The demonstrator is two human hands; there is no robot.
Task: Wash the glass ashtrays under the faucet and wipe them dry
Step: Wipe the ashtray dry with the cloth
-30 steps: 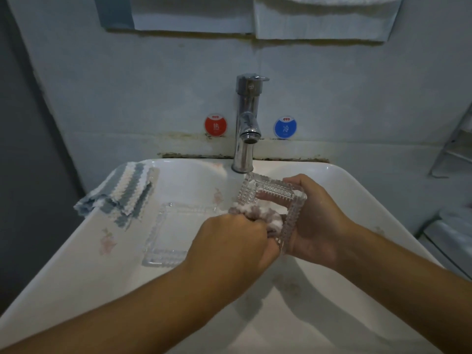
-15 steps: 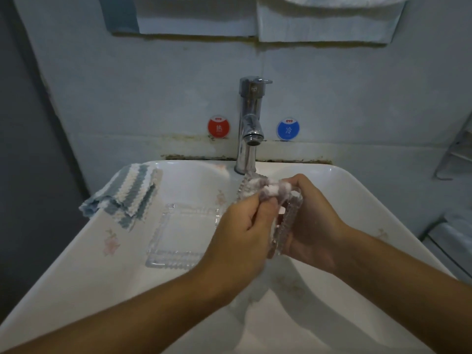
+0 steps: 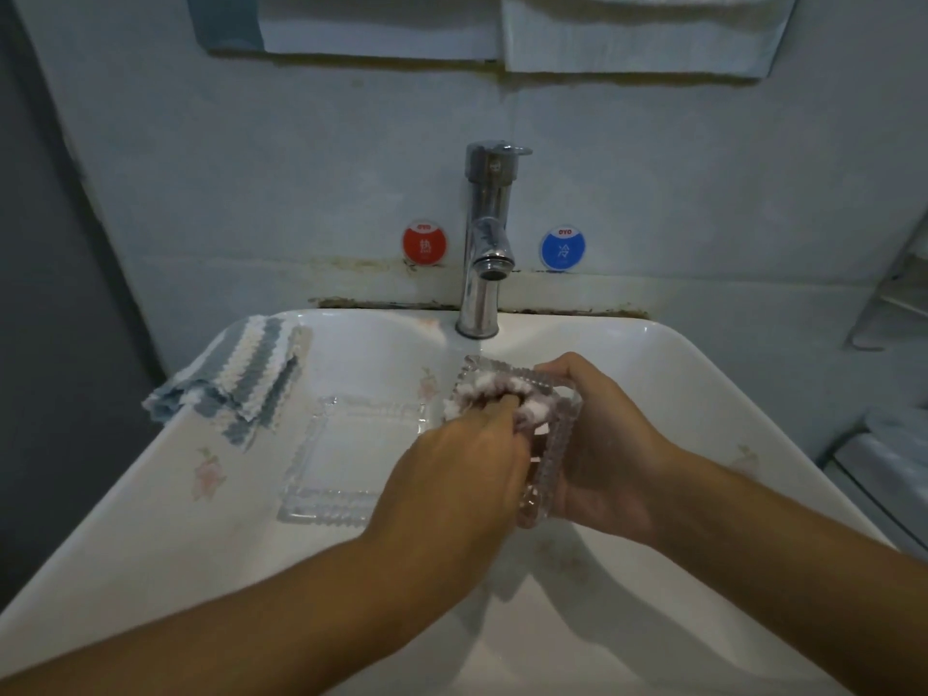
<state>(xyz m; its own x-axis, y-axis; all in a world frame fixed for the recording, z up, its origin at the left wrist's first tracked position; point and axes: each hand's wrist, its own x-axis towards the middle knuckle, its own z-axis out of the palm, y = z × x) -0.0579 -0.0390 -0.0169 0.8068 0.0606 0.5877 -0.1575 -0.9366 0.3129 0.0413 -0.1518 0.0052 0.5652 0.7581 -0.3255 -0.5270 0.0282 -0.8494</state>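
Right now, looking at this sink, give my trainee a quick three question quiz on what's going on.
1. True or false: the second ashtray lies on the sink deck, and neither hand touches it.
2. Which hand holds the tilted ashtray from behind? A: left hand. B: right hand.
3. Fill in: the left hand presses a small ______ into the held ashtray, just in front of the faucet.

Key: 1 true. 2 B. 3 cloth; a second, striped cloth hangs over the sink's back left corner.
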